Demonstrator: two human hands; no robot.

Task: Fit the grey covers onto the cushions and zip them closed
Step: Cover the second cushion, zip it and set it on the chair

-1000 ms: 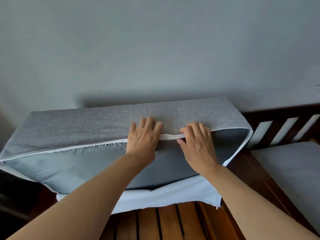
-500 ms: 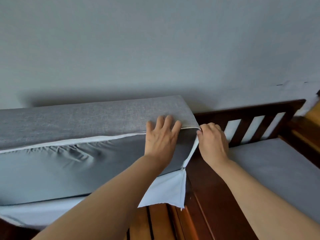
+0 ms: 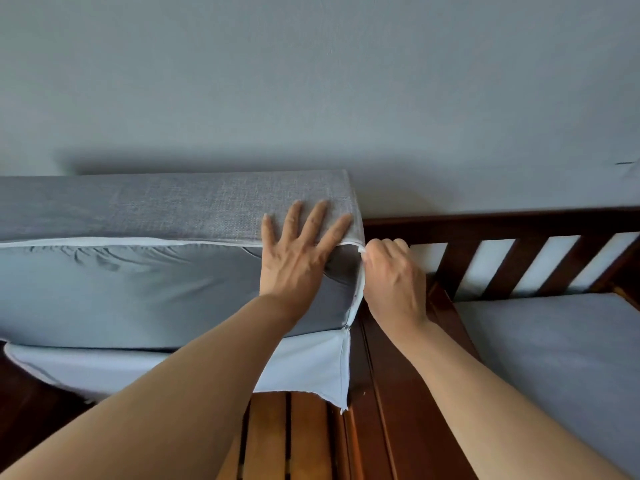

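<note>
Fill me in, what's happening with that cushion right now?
A person is fitting the grey cover onto a cushion propped on a wooden bench. The left hand lies flat, pressing the cover down at the top right corner, while the right hand pinches the cover's white edge there. The long side is unzipped, with the cushion showing.

Soft dim daylight, perhaps slight edge distortion

Coarse woven grey cover (image 3: pixel 194 206), smooth matt cushion (image 3: pixel 138 289), glossy wooden frame (image 3: pixel 408 393)
</note>
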